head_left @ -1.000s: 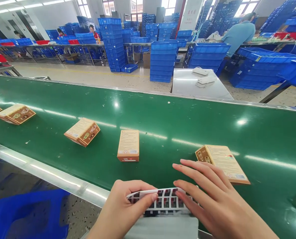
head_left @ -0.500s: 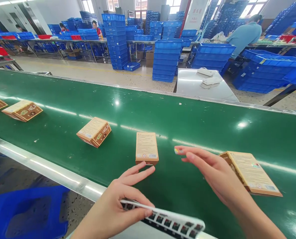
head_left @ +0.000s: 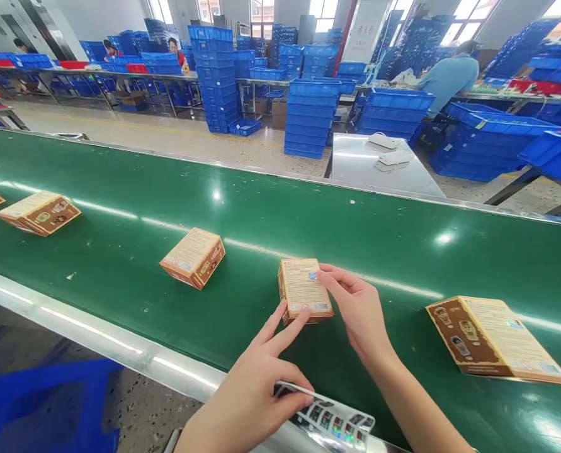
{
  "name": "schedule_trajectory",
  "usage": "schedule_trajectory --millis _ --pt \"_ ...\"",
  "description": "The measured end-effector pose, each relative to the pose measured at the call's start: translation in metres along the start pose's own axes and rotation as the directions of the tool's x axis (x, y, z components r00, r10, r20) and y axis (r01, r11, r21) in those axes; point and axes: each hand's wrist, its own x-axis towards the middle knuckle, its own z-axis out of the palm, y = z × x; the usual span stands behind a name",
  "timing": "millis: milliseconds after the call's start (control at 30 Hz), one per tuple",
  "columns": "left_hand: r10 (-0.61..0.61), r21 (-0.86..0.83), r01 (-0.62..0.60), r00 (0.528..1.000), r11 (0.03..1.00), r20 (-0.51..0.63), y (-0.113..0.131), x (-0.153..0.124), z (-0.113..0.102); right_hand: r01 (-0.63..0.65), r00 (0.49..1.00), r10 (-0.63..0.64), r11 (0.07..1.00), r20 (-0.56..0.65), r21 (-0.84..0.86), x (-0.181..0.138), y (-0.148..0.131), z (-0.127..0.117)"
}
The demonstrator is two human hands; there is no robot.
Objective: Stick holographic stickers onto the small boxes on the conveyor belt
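Note:
A tan and brown cardboard box (head_left: 303,290) lies on the green conveyor belt (head_left: 167,189) in front of me. My right hand (head_left: 356,308) is at its right edge, the thumb and fingers closed at a small shiny holographic sticker (head_left: 313,275) on the printed top face. Pinched between thumb and index finger of my left hand (head_left: 266,377) is a curled sheet of stickers (head_left: 332,418). Two other fingers of that hand rest against the near side and lower edge of the same box. To the right, another box (head_left: 497,340) carries a similar sticker.
Further boxes lie leftward on the belt, one nearby (head_left: 192,258) and another (head_left: 39,214) farther off. A metal rail (head_left: 119,340) edges the near side. Beyond stand stacked blue crates (head_left: 311,119), a metal table (head_left: 379,167) and people at benches. A blue plastic object (head_left: 39,402) is lower left.
My right hand has moved left and brought the sticker from its fingertip onto the box. The boxes near me have shifted right. My left hand has moved right and touches the box.

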Motion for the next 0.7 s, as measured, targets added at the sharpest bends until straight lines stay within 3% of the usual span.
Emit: schedule_trajectory --millis 200,367,500,700 --pt "0.012 -0.007 -0.012 0.999 1.000 0.031 0.004 0.008 0.005 0.136 0.989 -0.145 0.964 -0.022 -0.230 -0.004 -0.004 -0.011" --pt "0.026 -0.001 -0.026 0.998 1.000 0.065 0.011 0.013 0.009 0.274 0.950 -0.311 0.818 0.012 -0.505 -0.011 -0.015 -0.015" --pt "0.052 -0.012 -0.051 0.995 0.999 0.082 0.014 0.016 0.010 0.243 0.948 -0.318 0.727 -0.001 -0.642 -0.010 -0.018 -0.022" --pt "0.080 -0.067 -0.075 0.994 0.995 0.077 0.018 0.020 0.011 0.195 0.937 -0.340 0.690 -0.075 -0.697 0.005 -0.018 -0.045"
